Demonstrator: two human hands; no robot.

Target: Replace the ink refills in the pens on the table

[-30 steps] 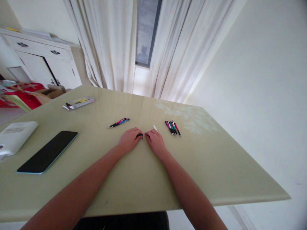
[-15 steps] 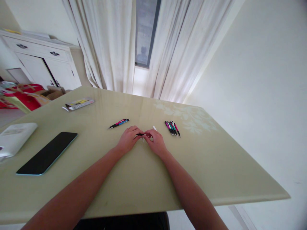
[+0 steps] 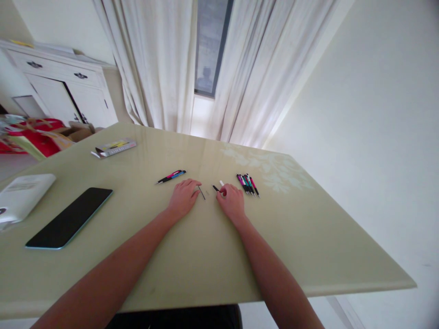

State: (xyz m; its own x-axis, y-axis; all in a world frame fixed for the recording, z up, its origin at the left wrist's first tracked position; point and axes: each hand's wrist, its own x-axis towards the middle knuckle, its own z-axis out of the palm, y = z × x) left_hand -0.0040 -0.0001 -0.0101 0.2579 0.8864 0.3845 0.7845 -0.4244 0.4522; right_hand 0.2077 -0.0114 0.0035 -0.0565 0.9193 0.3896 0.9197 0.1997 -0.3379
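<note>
My left hand (image 3: 184, 197) rests on the table with thumb and forefinger apart. A thin dark pen refill (image 3: 201, 192) lies slanted right at its fingertips; whether the forefinger touches its far end I cannot tell. My right hand (image 3: 233, 201) is closed in a pinch on a black pen part (image 3: 215, 188), whose dark end sticks out to the left. Just beyond those fingers shows a white piece (image 3: 222, 183), partly covered by the hand. Between the hands lies a tiny, faint piece (image 3: 207, 193), perhaps a spring.
Several coloured pens (image 3: 248, 184) lie side by side right of my right hand. Two pens, pink and blue (image 3: 171, 176), lie beyond my left hand. Further left are a tablet-like black slab (image 3: 70, 218), a white case (image 3: 25, 192) and an opened pen box (image 3: 115, 148).
My hands were together over the black pen part and have moved apart. The right hand keeps the black part; the thin refill now shows plainly beside the left hand.
</note>
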